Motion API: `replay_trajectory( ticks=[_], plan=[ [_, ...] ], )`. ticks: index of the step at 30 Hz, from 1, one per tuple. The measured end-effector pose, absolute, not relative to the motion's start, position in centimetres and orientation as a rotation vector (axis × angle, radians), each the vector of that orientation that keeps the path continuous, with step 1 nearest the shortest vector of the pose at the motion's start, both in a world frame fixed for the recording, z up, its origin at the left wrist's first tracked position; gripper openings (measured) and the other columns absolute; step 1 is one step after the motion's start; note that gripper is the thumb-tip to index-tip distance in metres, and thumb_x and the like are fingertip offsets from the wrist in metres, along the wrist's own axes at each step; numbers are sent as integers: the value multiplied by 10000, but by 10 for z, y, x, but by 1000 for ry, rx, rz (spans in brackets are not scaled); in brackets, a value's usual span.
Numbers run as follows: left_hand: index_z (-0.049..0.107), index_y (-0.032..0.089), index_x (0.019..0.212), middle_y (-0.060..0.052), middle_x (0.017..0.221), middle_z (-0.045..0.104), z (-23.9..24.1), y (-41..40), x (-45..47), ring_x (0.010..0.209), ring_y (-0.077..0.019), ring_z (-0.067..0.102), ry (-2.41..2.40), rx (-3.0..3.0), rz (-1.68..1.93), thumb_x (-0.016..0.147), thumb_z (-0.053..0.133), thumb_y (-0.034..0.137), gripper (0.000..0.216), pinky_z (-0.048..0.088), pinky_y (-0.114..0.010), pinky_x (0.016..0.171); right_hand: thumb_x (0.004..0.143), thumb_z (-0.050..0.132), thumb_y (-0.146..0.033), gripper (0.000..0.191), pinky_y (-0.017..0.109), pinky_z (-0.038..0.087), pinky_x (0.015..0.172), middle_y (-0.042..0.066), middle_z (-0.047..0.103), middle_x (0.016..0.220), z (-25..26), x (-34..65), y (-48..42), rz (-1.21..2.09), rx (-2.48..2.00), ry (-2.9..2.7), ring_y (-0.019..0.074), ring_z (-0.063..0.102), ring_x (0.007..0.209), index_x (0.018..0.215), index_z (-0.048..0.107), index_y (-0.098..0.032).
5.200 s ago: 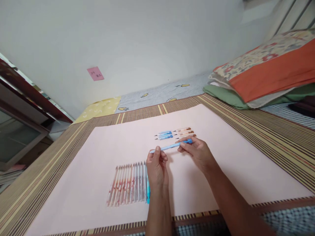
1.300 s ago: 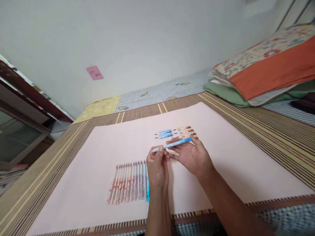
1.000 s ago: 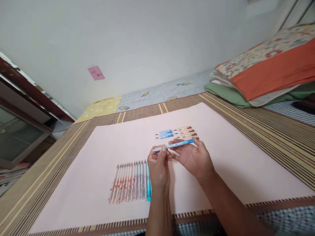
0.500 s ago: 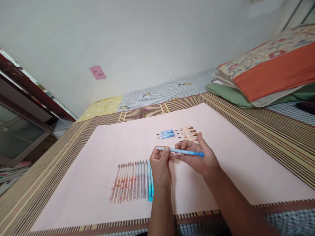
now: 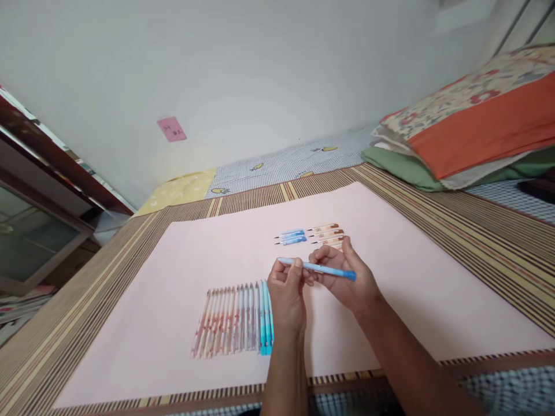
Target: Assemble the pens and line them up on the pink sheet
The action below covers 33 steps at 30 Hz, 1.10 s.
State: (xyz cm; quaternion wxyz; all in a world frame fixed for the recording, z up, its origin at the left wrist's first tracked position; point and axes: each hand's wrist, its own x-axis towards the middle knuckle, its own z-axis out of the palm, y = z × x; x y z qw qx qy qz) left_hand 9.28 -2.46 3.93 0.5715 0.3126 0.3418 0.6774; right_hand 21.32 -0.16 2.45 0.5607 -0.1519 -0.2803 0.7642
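Observation:
Both hands hold one light blue pen level above a pale pink sheet. My left hand pinches its left end. My right hand curls round its middle, and the darker blue end sticks out to the right. Just left of my left hand lies a tidy row of several pens, pink ones at the left and blue ones at the right. Beyond my hands lie small blue pen parts and small brown-tipped ones, the nearest partly hidden by my right fingers.
The pink sheet lies on a striped woven mat spread over a bed. Folded pillows and bedding are stacked at the far right. A white wall with a pink note is behind, and a dark wooden frame stands at the left.
The pen has tipped from right end raised to right end slightly lowered. My right hand turned and closed round its middle. One more blue pen shows at the right of the row.

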Motion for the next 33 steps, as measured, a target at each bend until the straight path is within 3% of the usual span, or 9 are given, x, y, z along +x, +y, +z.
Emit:
replay_trajectory(
  ticks=[4,8,11,14,18,27,33],
  plan=[
    [614,149,801,6,640,633,33,-23,92,556,-89,561,813,666,1623,761,783,323,245,458,-219,597,874,402,-754,701,372,508,691,131,710,898,22,226,3,1814,-456,-578,247,645,795,860,747,-145],
    [647,149,869,-14,712,667,28,-20,88,647,-107,613,811,644,1650,739,803,330,272,487,-232,658,815,498,-775,673,336,501,640,104,702,851,19,226,7,1787,-491,-542,216,629,742,882,748,-154],
    [652,149,894,-28,765,692,24,-19,86,711,-119,644,794,626,1638,721,813,310,286,504,-244,708,731,736,-632,472,303,471,611,63,689,802,18,217,6,1728,-592,-614,177,606,685,844,735,-174],
    [644,144,871,-38,772,706,19,-18,87,705,-124,652,815,641,1577,705,808,275,267,507,-258,727,677,848,-472,340,287,451,620,18,659,726,15,207,6,1607,-724,-748,130,558,621,762,696,-180],
    [628,150,839,-27,757,700,15,-16,89,647,-120,627,923,781,1499,686,795,254,249,494,-264,692,670,842,-493,372,285,431,608,-16,594,585,10,205,8,1414,-897,-859,117,512,567,672,637,-183],
    [642,180,774,1,689,649,21,-23,91,641,-137,550,1339,1268,1434,796,711,282,125,406,-243,616,683,805,-543,398,287,397,564,-1,601,563,7,211,11,1230,-1031,-955,128,503,550,681,653,-175],
    [640,188,767,11,676,608,21,-23,88,630,-140,518,1334,1308,1427,839,664,302,137,382,-247,610,709,795,-513,356,292,368,574,-12,572,574,10,209,10,1200,-974,-961,129,473,566,678,665,-182]
  ],
)
